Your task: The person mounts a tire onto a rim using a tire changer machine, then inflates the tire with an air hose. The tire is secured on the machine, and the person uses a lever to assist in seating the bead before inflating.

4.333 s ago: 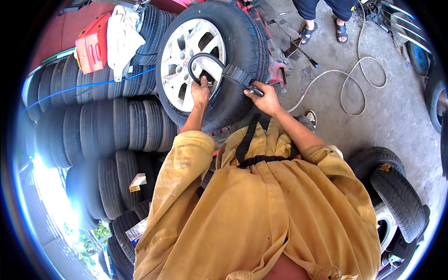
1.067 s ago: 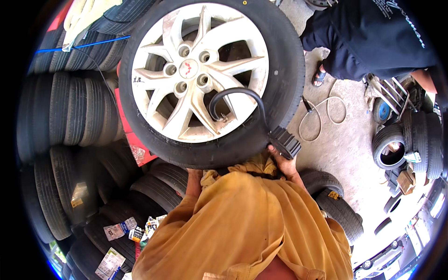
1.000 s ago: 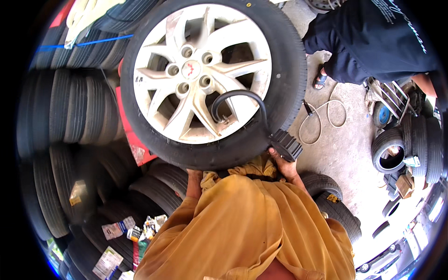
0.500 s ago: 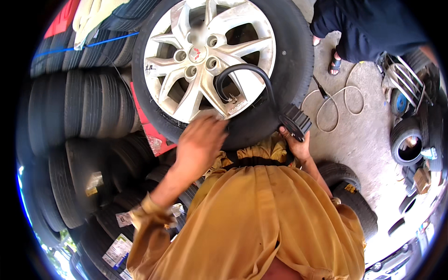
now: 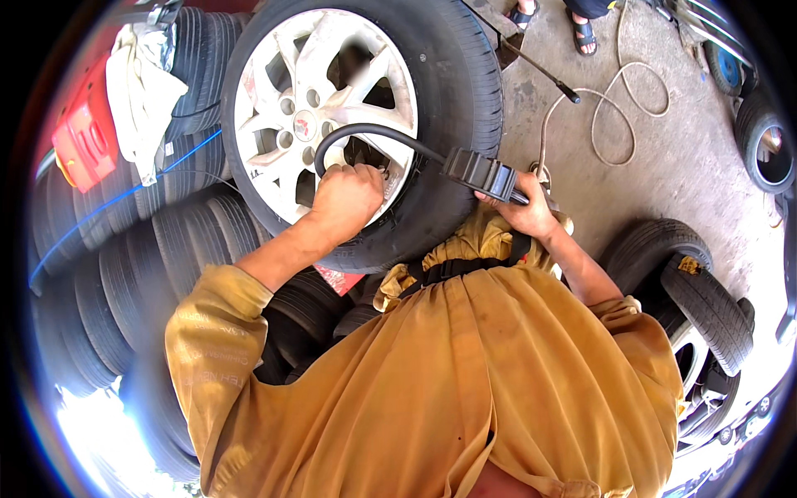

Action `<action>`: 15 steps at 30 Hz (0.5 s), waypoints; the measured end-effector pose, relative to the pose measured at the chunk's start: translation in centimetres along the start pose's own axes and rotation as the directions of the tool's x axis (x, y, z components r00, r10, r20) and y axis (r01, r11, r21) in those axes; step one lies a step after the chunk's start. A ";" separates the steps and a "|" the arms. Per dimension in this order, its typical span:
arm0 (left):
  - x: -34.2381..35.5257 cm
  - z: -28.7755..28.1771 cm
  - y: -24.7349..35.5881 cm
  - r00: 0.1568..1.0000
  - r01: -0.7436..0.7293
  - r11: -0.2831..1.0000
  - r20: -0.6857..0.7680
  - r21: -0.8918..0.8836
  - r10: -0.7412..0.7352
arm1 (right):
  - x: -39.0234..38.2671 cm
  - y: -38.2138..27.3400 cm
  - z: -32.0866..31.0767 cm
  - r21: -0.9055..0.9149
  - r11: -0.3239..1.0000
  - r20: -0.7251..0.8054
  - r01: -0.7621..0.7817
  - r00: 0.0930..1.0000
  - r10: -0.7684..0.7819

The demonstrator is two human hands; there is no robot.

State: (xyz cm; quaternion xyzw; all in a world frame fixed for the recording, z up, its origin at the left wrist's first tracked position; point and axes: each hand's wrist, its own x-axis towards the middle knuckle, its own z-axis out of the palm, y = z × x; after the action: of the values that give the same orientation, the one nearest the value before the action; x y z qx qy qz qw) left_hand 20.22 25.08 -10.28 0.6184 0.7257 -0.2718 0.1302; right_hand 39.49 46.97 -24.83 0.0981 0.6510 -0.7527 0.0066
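A tyre (image 5: 452,91) on a silver alloy wheel (image 5: 353,110) stands in front of me, its spoked face toward me. My right hand (image 5: 530,207) grips a black tyre inflator gauge (image 5: 480,173) at the tyre's right side. From the gauge a black hose (image 5: 374,129) arcs left across the spokes and runs down into my left hand (image 5: 349,197). That hand is closed round the hose's end at the lower rim. My fingers hide the hose tip and the valve there.
Stacked tyres (image 5: 124,274) fill the left side, with a pale cloth (image 5: 143,91) and a red case (image 5: 85,145) above. A light air hose (image 5: 635,124) coils on the concrete floor. A person's sandalled foot (image 5: 584,35) is at the top. More tyres (image 5: 706,307) lie at right.
My left hand has moved up from below the rim and closed on the hose's end. The gauge in my right hand has turned more level. The view has shifted, and the person shows less.
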 end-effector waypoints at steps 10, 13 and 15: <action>0.6 0.4 -0.3 0.999 0.030 0.994 0.035 -0.104 -0.026 | 0.3 0.5 -0.4 0.026 0.999 0.014 0.023 1.000 -0.023; 0.5 0.7 0.0 0.999 0.039 0.995 0.022 -0.087 -0.037 | 0.5 0.0 -0.5 0.032 0.999 0.001 0.030 1.000 -0.030; 0.6 0.9 -0.4 0.999 0.027 0.995 0.019 -0.096 -0.025 | 0.5 -0.1 -0.4 0.050 0.998 -0.003 0.028 1.000 -0.027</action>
State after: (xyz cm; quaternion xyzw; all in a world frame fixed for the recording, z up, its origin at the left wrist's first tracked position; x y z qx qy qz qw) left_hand 19.62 25.05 -11.20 0.5993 0.7448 -0.2439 0.1628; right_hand 39.08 47.40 -24.85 0.0902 0.6331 -0.7688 -0.0071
